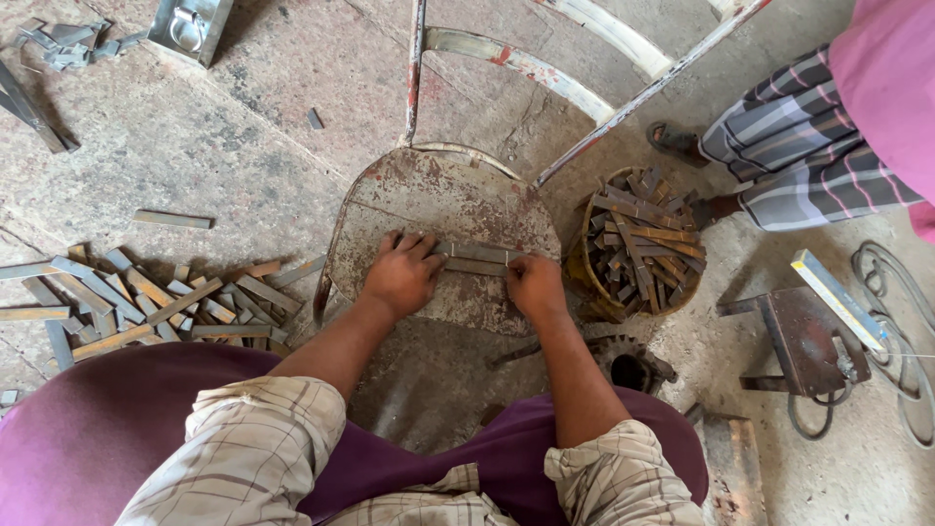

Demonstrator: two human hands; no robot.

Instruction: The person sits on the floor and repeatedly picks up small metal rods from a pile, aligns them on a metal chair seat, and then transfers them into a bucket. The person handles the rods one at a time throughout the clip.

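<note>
– Nearest the camera: checked sleeves and a purple lap, both forearms reaching out to a rusty round metal seat (pixel 429 190) used as the surface. What are the hands doing?

– Left hand (pixel 401 276) lies palm down, fingers (pixel 414 244) spread and slightly curled, pressing the left end of a few flat metal strips (pixel 475 258). Right hand (pixel 534 284) is loosely curled over their right end, fingertips on the strips; cannot tell whether it grips or only presses

– Where do the strips lie?

– Side by side, lengthways left to right, on the middle of the seat, between the two hands

– Surroundings?

– Just right of the seat, a round basket (pixel 592 292) heaped with short rusty strips. Left, on the concrete floor (pixel 224 146), a loose pile of similar cut strips (pixel 146 302). Far right, another person's leg in striped cloth (pixel 799 146) and a sandalled foot (pixel 674 141). Right and nearer, a small metal stand (pixel 804 336) with cables (pixel 901 331) coiled beside it
</note>
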